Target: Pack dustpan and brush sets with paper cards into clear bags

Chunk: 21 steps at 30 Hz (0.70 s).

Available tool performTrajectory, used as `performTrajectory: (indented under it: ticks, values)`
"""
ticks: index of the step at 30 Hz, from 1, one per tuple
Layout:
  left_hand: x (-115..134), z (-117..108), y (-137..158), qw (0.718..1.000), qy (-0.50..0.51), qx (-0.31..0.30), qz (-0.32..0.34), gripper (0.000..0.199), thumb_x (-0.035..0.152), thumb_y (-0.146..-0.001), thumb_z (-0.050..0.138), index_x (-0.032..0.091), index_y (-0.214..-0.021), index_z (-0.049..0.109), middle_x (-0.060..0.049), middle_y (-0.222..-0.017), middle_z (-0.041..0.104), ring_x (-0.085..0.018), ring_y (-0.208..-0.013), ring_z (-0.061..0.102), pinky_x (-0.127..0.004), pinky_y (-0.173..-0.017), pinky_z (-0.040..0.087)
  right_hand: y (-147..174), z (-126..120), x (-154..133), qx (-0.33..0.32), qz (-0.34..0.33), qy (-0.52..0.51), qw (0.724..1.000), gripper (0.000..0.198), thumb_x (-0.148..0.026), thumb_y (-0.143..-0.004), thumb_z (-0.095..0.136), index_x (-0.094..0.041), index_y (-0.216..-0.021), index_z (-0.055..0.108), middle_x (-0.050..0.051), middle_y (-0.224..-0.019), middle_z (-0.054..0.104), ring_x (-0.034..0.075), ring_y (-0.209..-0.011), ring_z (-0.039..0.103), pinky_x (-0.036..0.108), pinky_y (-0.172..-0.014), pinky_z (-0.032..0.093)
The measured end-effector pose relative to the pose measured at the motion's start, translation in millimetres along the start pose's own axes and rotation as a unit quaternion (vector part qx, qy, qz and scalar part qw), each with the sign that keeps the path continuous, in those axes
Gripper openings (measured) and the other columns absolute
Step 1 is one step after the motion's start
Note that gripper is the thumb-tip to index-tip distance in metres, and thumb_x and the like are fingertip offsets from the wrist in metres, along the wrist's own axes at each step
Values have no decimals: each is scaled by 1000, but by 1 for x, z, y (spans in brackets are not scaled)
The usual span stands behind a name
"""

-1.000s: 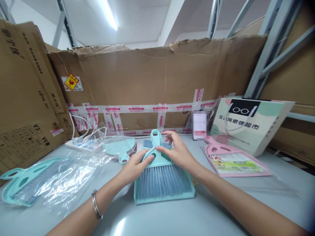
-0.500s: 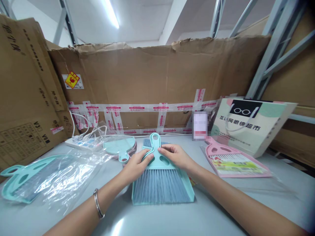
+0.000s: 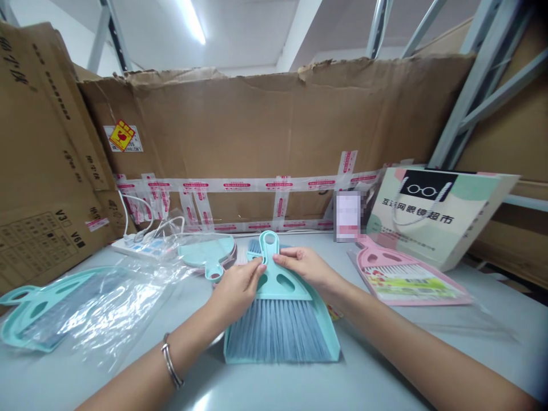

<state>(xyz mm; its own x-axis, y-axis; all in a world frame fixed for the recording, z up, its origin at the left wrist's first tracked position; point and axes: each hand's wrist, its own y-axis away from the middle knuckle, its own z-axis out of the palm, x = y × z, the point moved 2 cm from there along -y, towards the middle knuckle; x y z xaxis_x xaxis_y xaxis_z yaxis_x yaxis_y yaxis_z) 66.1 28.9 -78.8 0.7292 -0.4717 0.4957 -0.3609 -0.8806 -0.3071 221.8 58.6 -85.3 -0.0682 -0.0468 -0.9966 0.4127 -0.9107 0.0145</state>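
Both your hands are on the teal brush (image 3: 278,334), mid-bench, right in front of you. Bristles point your way, looped handle points off toward the back carton. Brush lies over a teal dustpan (image 3: 330,341); pan's side and front edge show around the bristles. Your left hand (image 3: 237,288) is pinched narrow, thumb and fingertips on the left side of the handle's neck. Your right hand (image 3: 310,268) holds the neck from the right, thumb on top, fingers curled; whether either one grips the pan too, can't tell. Metal bracelet (image 3: 171,362) on your left wrist.

On the bench (image 3: 363,377), left: another teal dustpan and brush set (image 3: 40,311), partly under a clear plastic bag (image 3: 115,319). Behind your left hand, a pale teal piece with a looped handle (image 3: 205,251), near a power strip (image 3: 132,245) with white cables. Blue bristles (image 3: 253,248) peek out behind your brush's handle. Right: pink dustpan set (image 3: 368,260) with a printed card (image 3: 411,285), just in front of a paper bag (image 3: 471,200) with a glasses logo. Taped carton (image 3: 257,125) across the back.
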Motion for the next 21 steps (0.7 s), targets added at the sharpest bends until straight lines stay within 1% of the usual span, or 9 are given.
performTrajectory:
  ticks: [3, 5, 7, 9, 11, 14, 16, 18, 21]
  values:
    - [1, 1, 2, 1000, -8, -2, -3, 34, 36, -89, 25, 19, -91, 54, 0, -61, 52, -17, -56, 49, -26, -56, 30, 0, -1, -1, 15, 0, 22, 1000, 40, -48, -56, 72, -13, -77, 69, 0, -59, 63, 13, -56, 57, 27, -60, 45]
    - [2, 1, 1, 1000, -4, -8, -1, 33, 35, -89, 25, 19, -82, 53, 1, -58, 49, -16, -55, 47, -26, -55, 29, 0, -1, -2, 24, 1, 34, 999, 40, -49, -55, 71, -13, -73, 68, 0, -58, 62, 12, -55, 56, 27, -59, 45]
    - [2, 0, -3, 1000, 18, -7, 6, 33, 35, -89, 27, 19, -73, 50, 1, -59, 47, -15, -56, 45, -26, -56, 29, 0, 0, -3, 26, 2, 37, 999, 41, -50, -56, 71, -13, -74, 69, 0, -58, 62, 12, -54, 56, 27, -58, 44]
    - [1, -2, -7, 998, 69, -2, 0, 34, 38, -87, 30, 18, -67, 50, 2, -60, 47, -13, -58, 44, -25, -57, 30, 0, 1, -3, 22, -1, 37, 999, 43, -50, -56, 70, -13, -77, 69, 0, -60, 63, 12, -54, 56, 26, -58, 44]
    - [-2, -3, -12, 990, 138, 3, -35, 38, 43, -84, 34, 16, -64, 52, 2, -58, 45, -12, -56, 42, -23, -53, 29, 1, 3, -2, 14, -5, 42, 999, 45, -51, -57, 69, -13, -80, 69, 0, -61, 64, 12, -54, 55, 25, -57, 43]
    - [-7, -3, -15, 966, 239, -2, -96, 42, 51, -77, 43, 13, -65, 59, 2, -54, 45, -11, -53, 40, -22, -48, 28, 1, 5, -1, -7, -9, 50, 999, 46, -53, -58, 68, -13, -80, 68, 0, -60, 63, 12, -55, 55, 25, -56, 43]
    - [-8, -2, -15, 950, 289, -8, -115, 44, 53, -72, 49, 12, -68, 62, 0, -55, 48, -12, -53, 42, -22, -48, 30, 0, 6, -1, -10, -14, 63, 998, 45, -54, -58, 66, -14, -78, 68, 0, -59, 62, 13, -55, 54, 25, -55, 42]
    - [-8, -2, -13, 940, 318, -10, -125, 45, 54, -70, 52, 11, -69, 63, 0, -56, 49, -11, -53, 41, -21, -47, 31, 0, 6, -1, 2, -20, 88, 996, 43, -55, -60, 64, -14, -74, 67, 0, -59, 62, 12, -54, 53, 25, -54, 41]
    - [-7, -1, -12, 936, 328, -9, -125, 44, 54, -69, 53, 11, -65, 62, 0, -55, 46, -10, -52, 38, -20, -46, 29, -1, 5, -1, 21, -24, 120, 992, 43, -56, -62, 62, -14, -71, 66, -1, -57, 60, 11, -52, 50, 23, -52, 39]
